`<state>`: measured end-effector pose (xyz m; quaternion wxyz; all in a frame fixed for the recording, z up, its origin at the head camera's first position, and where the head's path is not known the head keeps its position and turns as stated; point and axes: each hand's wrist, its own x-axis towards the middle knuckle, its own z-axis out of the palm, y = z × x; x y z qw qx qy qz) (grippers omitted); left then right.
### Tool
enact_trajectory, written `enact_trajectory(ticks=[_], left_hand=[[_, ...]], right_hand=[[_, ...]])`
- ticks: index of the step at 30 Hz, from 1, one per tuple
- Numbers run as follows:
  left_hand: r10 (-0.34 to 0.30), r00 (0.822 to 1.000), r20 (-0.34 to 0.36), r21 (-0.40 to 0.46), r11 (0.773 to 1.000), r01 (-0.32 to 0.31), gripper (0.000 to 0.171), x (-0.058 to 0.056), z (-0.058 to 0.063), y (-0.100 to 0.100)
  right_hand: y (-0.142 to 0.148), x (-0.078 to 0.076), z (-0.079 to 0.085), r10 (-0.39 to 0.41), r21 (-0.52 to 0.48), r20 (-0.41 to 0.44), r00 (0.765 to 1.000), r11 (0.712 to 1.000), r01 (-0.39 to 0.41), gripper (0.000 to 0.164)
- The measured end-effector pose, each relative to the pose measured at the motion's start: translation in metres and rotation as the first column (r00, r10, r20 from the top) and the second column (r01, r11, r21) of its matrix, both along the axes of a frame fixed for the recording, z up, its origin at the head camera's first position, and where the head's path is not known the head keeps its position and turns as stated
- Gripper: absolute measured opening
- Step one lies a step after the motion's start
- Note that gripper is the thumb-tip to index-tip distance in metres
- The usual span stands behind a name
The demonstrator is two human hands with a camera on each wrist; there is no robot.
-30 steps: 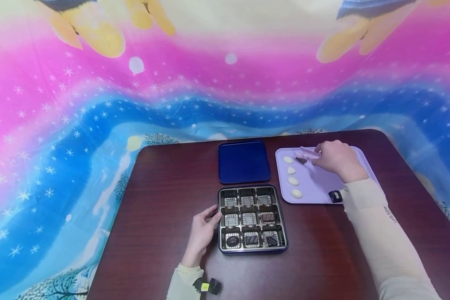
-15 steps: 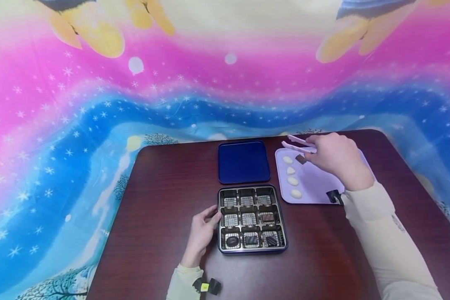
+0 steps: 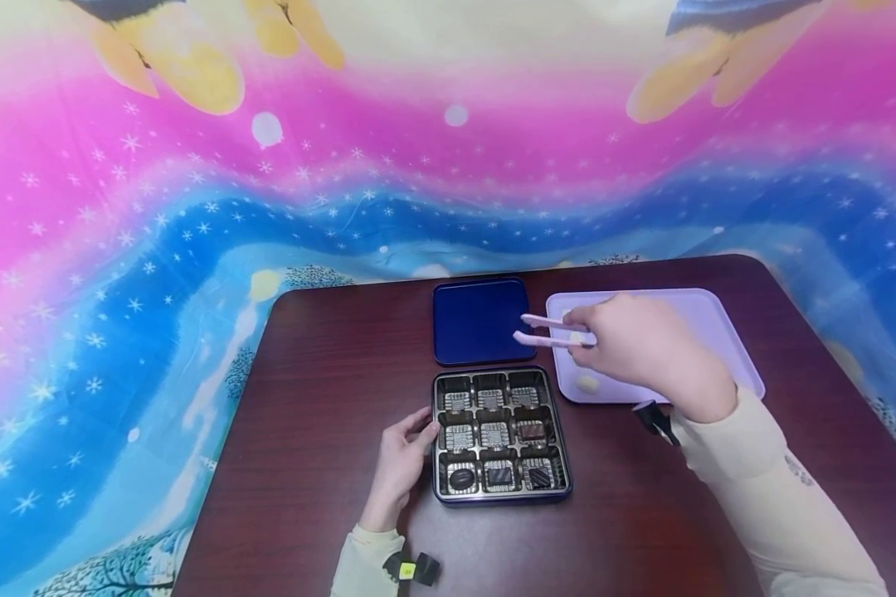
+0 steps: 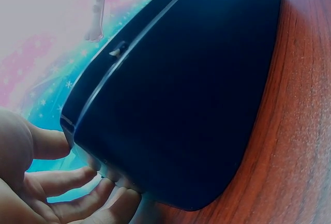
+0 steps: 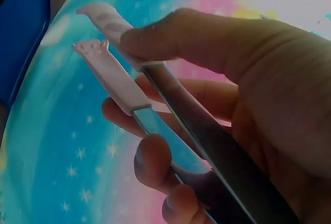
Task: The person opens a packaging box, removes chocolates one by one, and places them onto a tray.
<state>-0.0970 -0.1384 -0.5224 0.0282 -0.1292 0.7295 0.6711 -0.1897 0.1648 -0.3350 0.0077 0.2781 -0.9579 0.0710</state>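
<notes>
My right hand [image 3: 635,344] holds pink-tipped tongs [image 5: 111,79] over the left part of the lilac tray [image 3: 724,332]. The tongs' tips stand apart with nothing between them, reaching over the blue lid. A white oval piece [image 3: 587,384] shows on the tray; my hand covers most of the others. My left hand [image 3: 401,460] grips the left side of a dark blue tin [image 4: 176,94], thumb at its rim and fingers lower. Inside its nine-part insert, dark chocolates [image 3: 499,473] fill the front row, and one brown chocolate [image 3: 532,430] sits at the middle row's right.
Behind the tin lies a square blue lid [image 3: 478,323], just left of the tray. Everything stands on a dark wooden table [image 3: 328,373]. A colourful snowflake cloth [image 3: 418,166] hangs behind the table's far edge.
My right hand has lifted the tongs off the brown chocolate at the tray's back left, leaving it there, then moved left and forward toward me. My left hand keeps its place.
</notes>
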Motion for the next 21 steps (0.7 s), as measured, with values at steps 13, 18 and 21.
enact_trajectory(ticks=[13,18,21], left_hand=[[0.0,1.0,-0.012,0.009,1.0,0.0,0.044,0.0,-0.001,0.0],[0.001,1.0,-0.006,0.014,1.0,-0.001,0.044,0.0,0.0,0.0],[0.0,1.0,-0.009,0.017,1.0,0.0,0.044,0.0,0.0,0.0]], right_hand=[[-0.008,0.023,-0.028,0.087,0.054,-0.02,0.996,0.995,-0.085,0.018],[-0.007,0.028,-0.036,0.086,0.061,0.051,0.995,0.994,-0.089,0.023],[-0.006,0.03,-0.038,0.085,0.073,0.103,0.991,0.993,-0.093,0.024]])
